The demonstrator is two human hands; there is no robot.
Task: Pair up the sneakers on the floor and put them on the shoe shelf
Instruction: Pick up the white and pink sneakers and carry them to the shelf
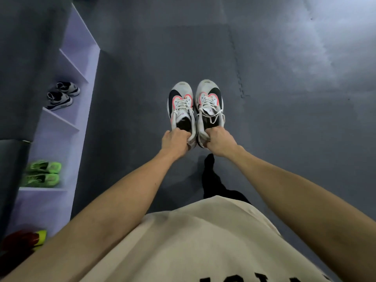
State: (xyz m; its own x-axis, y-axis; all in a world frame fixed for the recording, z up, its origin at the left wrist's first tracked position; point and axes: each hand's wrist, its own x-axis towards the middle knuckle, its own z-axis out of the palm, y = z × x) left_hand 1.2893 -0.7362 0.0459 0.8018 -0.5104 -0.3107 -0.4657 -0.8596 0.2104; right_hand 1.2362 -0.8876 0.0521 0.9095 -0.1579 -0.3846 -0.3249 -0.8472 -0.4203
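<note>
The fingertips of both hands are hidden inside the shoe openings, and whether the soles touch the grey floor (284,119) cannot be told from above. Two white sneakers with black and pink markings sit side by side, toes pointing away: the left hand (175,140) has its grip clenched on the heel of the left sneaker (180,107), and the right hand (218,141) grips the heel of the right sneaker (209,102). The pale shoe shelf (81,110) runs along the left edge, partly cut off. In its compartments are two black-and-white sneakers (62,95) and two green sneakers (43,174); at the bottom corner a red and yellow shape (26,240) is too blurred to name.
</note>
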